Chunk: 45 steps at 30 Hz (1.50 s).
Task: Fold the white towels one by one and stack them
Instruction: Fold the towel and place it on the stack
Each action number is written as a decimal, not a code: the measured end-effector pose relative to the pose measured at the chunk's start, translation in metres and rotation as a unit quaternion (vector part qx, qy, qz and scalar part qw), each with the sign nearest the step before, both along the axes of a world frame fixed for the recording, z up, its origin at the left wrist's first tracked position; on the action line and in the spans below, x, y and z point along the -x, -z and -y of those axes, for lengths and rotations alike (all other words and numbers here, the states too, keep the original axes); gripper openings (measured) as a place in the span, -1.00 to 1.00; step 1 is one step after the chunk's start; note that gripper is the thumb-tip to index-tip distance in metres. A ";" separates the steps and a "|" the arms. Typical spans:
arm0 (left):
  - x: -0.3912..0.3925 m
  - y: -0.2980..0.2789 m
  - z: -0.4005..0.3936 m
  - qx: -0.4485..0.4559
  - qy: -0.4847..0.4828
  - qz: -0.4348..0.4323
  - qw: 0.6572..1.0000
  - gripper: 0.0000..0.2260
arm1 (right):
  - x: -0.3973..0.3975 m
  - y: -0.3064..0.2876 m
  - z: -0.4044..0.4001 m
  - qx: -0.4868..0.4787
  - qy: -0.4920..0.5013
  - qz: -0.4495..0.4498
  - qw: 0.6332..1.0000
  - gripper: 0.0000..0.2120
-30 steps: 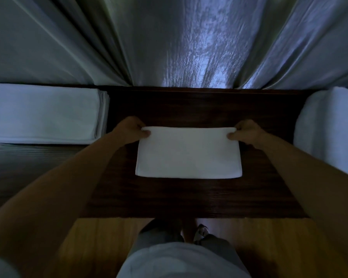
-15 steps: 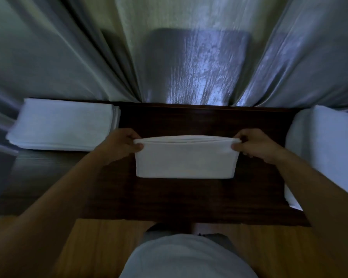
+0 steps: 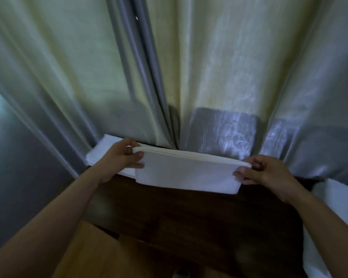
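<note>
Both hands pinched the folded white towel [image 3: 187, 173] by its ends, left hand [image 3: 121, 157], right hand [image 3: 263, 171], held above the desk [image 3: 189, 217] near its far-left corner, partly over the towel stack [image 3: 100, 151]. No readable writing.

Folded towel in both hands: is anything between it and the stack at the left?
Nothing visible. The folded towel, gripped by the left hand and right hand, already overlaps the stack; only the curtain hangs behind.

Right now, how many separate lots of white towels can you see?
3: a folded towel held up between both hands, a stack at the table's left end, and a pile at the right. How many lie in each is hidden.
</note>
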State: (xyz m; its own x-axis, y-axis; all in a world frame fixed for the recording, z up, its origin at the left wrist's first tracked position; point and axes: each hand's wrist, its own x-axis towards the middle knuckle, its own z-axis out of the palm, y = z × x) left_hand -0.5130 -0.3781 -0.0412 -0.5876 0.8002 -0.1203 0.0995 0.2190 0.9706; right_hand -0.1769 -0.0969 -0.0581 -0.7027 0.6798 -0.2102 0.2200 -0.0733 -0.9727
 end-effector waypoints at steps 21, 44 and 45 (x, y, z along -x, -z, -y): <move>0.137 0.037 0.118 -0.059 -0.099 -0.054 0.992 -0.80 | 0.163 0.006 0.117 -0.091 0.038 0.017 0.995 -0.81; 0.383 0.134 0.036 0.158 0.032 -0.102 0.982 -0.83 | 0.379 0.090 0.114 -0.037 0.118 0.232 0.965 -0.91; 0.389 0.148 0.023 0.170 0.016 -0.096 0.981 -0.76 | 0.391 0.102 0.104 -0.036 0.132 0.240 0.961 -0.88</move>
State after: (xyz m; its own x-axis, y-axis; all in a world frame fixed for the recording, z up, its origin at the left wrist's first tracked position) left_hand -0.9023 -0.4007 -0.1892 -0.6004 0.7513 -0.2741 0.2847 0.5211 0.8046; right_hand -0.5682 -0.2005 -0.1605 -0.3375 0.8454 -0.4140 0.6283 -0.1251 -0.7678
